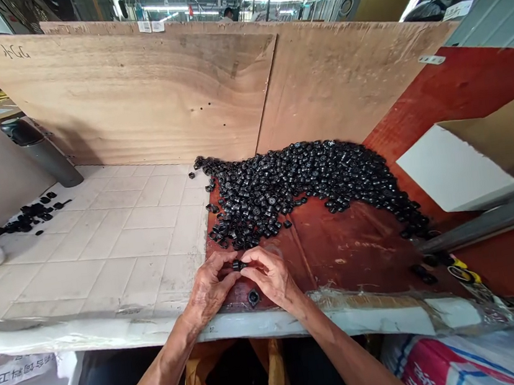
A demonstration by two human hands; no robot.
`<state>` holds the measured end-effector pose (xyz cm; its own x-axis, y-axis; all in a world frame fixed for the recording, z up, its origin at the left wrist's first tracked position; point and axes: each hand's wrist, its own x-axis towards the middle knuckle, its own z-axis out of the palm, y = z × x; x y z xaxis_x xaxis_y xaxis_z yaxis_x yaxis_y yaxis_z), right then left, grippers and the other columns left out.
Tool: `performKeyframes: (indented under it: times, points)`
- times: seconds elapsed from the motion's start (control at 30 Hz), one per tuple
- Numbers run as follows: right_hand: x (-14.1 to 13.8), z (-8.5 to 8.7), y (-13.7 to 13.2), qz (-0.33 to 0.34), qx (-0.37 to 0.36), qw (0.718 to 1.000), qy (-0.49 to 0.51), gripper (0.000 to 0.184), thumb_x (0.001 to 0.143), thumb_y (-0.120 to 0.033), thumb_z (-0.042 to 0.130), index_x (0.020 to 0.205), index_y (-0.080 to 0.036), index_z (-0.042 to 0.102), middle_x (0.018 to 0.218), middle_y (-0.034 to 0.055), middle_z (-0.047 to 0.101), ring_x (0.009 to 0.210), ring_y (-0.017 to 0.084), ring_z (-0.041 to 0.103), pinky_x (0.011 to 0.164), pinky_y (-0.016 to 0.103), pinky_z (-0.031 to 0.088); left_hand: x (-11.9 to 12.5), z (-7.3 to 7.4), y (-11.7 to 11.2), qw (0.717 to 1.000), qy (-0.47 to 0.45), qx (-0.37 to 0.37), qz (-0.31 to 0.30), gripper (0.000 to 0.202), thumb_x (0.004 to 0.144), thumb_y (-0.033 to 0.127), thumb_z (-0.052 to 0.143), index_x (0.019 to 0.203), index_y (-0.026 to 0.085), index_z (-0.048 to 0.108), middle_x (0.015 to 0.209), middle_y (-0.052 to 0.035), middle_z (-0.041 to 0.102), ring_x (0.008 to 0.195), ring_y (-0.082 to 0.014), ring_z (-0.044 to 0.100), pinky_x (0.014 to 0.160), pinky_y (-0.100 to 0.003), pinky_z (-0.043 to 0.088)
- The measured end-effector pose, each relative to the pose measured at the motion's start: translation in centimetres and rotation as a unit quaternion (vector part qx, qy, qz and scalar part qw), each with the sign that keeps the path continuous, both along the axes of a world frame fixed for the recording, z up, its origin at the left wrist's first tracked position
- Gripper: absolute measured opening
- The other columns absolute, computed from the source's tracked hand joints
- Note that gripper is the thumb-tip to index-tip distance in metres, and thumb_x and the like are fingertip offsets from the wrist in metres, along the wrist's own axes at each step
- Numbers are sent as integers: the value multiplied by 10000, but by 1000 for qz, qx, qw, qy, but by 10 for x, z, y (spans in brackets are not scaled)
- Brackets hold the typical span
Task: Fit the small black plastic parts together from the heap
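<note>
Both hands meet over the near edge of a red-brown wooden board [334, 251]; the left hand [209, 288] and the right hand [270, 275] are drawn in narrow, their fingertips pinching a small black plastic part [236, 265] between them; its long axis seems to run left to right, from one hand's fingertips to the other's, though the fingers hide most of it and its ends cannot be told apart; a black ring [253, 298] lies flat on the board just below the hands, its hole facing up; a heap of small black parts [294, 188] spreads across the board beyond them, up against a plywood panel [132, 95]; a smaller scatter [30, 214] lies on a white tiled surface [116, 234] to the left
</note>
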<state>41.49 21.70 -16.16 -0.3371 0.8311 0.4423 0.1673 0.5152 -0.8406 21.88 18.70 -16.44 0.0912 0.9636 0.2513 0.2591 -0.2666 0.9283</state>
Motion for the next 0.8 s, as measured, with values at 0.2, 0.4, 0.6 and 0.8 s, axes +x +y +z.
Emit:
performKeyframes:
  times: [0.2, 0.4, 0.6, 0.8]
  points:
    - [2, 4, -1, 13, 32, 999, -6, 216, 965, -174, 634, 1129, -238, 760, 1092, 71, 726, 963, 209, 706, 865, 319, 586, 1, -3, -2, 999, -30, -20, 17, 182, 878, 269, 764, 1044, 210, 718, 1056, -33, 751, 976, -201, 742, 920, -359, 635]
    - [2, 3, -4, -10, -12, 1000, 11, 320, 912, -168, 666, 1226, -230, 679, 1024, 51, 754, 825, 191, 717, 802, 301, 607, -2, -10, 0, 999, 7, 40, 19, 176, 904, 277, 761, 1066, 226, 715, 1081, -37, 753, 1027, -205, 736, 959, -360, 619]
    - [1, 9, -5, -5, 9, 1000, -18, 115, 953, -214, 639, 1047, -218, 706, 902, 34, 711, 769, 184, 680, 728, 279, 561, -2, -8, -1, 997, 23, 77, 21, 168, 919, 272, 762, 1074, 235, 708, 1061, -27, 755, 1001, -189, 734, 938, -334, 617]
    - [1, 6, -1, 4, 51, 999, -4, 135, 956, -154, 636, 1032, -224, 723, 981, 53, 723, 846, 192, 692, 786, 291, 561, -1, -9, 0, 998, 22, 56, 27, 153, 891, 269, 776, 1030, 227, 730, 1047, -27, 769, 980, -200, 740, 924, -342, 617]
